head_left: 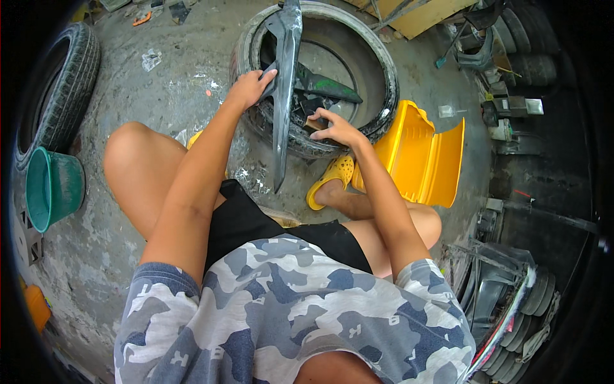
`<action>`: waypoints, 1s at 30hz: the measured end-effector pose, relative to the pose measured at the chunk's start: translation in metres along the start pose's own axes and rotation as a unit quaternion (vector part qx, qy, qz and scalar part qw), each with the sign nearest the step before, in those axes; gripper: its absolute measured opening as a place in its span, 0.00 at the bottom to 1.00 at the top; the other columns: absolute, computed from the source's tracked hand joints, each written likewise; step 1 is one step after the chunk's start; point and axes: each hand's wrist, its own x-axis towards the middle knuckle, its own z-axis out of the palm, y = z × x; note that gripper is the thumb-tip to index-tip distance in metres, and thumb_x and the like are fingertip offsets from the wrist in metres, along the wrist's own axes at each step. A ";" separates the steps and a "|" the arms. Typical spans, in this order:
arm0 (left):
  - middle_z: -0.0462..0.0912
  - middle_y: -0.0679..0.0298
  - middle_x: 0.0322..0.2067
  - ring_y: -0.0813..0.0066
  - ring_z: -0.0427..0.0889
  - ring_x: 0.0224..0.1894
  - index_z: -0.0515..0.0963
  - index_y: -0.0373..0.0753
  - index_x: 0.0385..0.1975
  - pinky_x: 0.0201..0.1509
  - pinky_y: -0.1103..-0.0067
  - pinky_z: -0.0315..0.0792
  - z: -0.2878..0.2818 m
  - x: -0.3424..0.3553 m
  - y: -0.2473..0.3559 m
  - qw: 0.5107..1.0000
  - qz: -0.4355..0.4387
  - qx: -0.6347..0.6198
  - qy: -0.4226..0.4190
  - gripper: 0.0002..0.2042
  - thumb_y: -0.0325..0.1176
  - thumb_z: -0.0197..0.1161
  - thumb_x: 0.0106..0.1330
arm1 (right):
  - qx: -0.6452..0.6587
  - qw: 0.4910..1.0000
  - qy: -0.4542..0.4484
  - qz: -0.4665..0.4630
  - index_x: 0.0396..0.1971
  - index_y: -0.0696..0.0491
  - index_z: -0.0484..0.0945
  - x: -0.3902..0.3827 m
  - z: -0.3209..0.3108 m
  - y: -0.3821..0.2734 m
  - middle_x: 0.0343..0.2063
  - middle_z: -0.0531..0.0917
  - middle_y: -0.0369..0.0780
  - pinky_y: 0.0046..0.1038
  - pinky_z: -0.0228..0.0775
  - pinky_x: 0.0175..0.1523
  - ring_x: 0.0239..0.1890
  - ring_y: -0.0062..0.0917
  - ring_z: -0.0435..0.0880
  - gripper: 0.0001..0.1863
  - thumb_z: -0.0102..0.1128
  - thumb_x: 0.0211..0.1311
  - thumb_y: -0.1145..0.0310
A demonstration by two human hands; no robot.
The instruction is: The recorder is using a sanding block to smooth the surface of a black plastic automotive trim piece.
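Observation:
A long, narrow dark grey plastic panel point(287, 89), pointed at its near end, lies across the left side of a tyre point(388, 96). My left hand point(249, 89) grips its side tab, thumb on top. Inside the tyre's ring, my right hand point(337, 129) curls its thumb and fingers around a small brown block point(313, 124); part of the block is hidden by the fingers. A dark piece with green patches point(332, 88) rests within the ring, among other dark scraps too jumbled to tell apart.
A yellow plastic shell point(409, 153) stands right of the tyre, beside my foot in a yellow clog point(332, 179). At left are another tyre point(70, 83) and a green bucket point(67, 185). Stacked dark parts point(534, 67) line the right side.

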 end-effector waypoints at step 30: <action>0.82 0.59 0.22 0.68 0.79 0.17 0.80 0.30 0.34 0.23 0.72 0.73 0.008 0.039 0.018 0.969 -0.037 -0.210 -0.124 0.22 0.47 0.52 0.71 | -0.160 0.907 0.296 -0.252 0.47 0.56 0.77 0.050 0.025 -0.065 0.47 0.77 0.47 0.35 0.65 0.59 0.52 0.43 0.75 0.24 0.64 0.45 0.82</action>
